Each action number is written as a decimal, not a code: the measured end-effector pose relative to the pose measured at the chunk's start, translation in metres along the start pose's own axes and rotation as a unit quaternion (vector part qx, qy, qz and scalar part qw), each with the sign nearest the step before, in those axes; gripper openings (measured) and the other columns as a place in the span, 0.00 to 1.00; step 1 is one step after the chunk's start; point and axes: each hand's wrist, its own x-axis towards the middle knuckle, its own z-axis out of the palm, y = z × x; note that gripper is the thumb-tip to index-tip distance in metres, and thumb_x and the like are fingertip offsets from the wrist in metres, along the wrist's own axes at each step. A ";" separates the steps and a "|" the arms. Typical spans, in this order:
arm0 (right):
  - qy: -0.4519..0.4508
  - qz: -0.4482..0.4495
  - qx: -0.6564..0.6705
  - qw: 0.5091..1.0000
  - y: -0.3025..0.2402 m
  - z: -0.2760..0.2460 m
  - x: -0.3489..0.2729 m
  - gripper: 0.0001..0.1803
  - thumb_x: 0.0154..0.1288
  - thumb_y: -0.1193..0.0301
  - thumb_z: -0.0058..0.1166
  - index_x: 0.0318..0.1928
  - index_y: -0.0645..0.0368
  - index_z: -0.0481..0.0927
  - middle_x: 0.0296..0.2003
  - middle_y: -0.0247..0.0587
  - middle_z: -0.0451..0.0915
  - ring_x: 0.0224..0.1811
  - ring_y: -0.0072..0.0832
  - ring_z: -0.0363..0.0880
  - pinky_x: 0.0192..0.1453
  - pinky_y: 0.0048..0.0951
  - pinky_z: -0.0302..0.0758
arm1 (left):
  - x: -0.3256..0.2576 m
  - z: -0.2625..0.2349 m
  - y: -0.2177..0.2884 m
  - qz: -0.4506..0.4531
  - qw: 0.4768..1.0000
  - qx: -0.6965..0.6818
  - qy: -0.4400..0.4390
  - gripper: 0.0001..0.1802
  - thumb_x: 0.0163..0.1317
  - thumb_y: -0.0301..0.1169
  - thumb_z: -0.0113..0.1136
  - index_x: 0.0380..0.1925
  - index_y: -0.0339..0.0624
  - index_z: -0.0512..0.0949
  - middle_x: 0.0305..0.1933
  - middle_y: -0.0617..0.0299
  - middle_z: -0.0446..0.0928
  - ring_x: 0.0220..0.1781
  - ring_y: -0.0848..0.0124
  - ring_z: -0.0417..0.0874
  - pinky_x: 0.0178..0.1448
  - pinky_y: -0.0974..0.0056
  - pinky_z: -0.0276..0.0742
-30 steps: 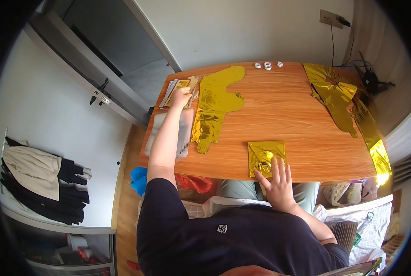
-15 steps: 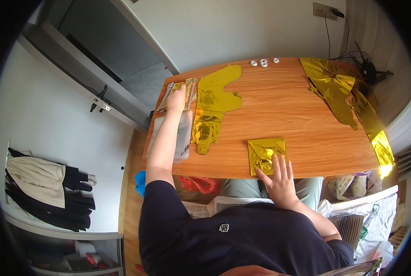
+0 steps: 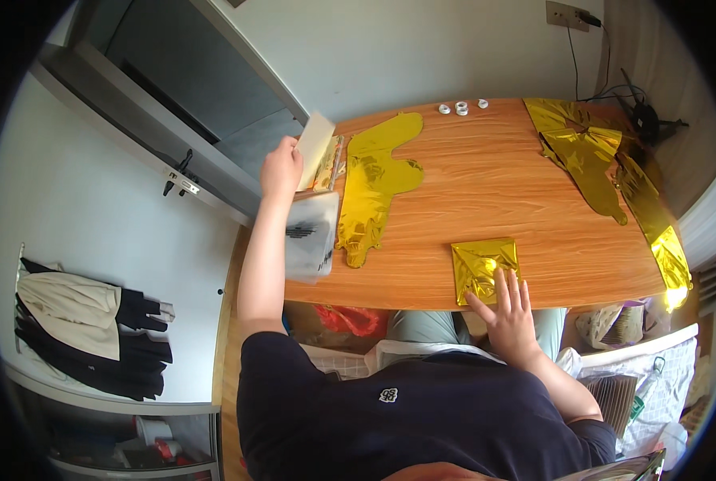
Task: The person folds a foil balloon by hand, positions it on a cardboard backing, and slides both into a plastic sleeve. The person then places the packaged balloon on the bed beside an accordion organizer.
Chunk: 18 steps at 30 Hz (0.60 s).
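Note:
My left hand pinches a pale cream card by its edge. The card is tilted up over a stack of printed cards at the table's far left. Just nearer than the stack lie clear plastic bags with dark print. My right hand, fingers stretched out, rests on a folded square of shiny gold foil at the near table edge. A flat gold foil balloon lies to the right of the cards and bags. What the card's other side shows is hidden.
Small white rolls sit at the table's back edge. More gold foil spreads along the right side and over the corner. A black device with antennas and cables stands at the back right. Wooden tabletop shows in the middle.
My left hand has drawn back to the left and raised the cream card off the stack. The folded foil square has slid a little to the right under my right hand.

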 end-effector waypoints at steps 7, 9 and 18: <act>-0.001 0.021 0.001 1.000 0.009 0.019 -0.014 0.33 0.68 0.74 0.53 0.71 0.30 0.76 0.78 0.65 0.59 0.79 0.65 0.59 0.79 0.64 0.60 | -0.062 -0.045 0.020 -0.124 0.798 -0.520 -0.276 0.17 0.72 0.27 0.58 0.60 0.40 0.72 0.42 0.63 0.85 0.40 0.81 0.83 0.41 0.70 0.77; 0.033 0.056 -0.010 0.998 0.015 0.028 -0.023 0.30 0.70 0.72 0.52 0.70 0.34 0.77 0.77 0.66 0.60 0.79 0.65 0.59 0.79 0.65 0.60 | -0.093 -0.020 0.020 -0.145 0.789 -0.513 -0.304 0.18 0.71 0.24 0.58 0.59 0.40 0.73 0.43 0.66 0.84 0.45 0.82 0.81 0.43 0.72 0.75; 0.047 0.084 -0.016 0.995 0.019 0.052 -0.031 0.26 0.74 0.71 0.50 0.69 0.36 0.77 0.76 0.64 0.62 0.79 0.64 0.60 0.80 0.63 0.59 | -0.185 0.073 0.064 -0.135 0.722 -0.560 -0.383 0.19 0.76 0.25 0.52 0.65 0.42 0.74 0.55 0.66 0.83 0.54 0.78 0.84 0.53 0.67 0.84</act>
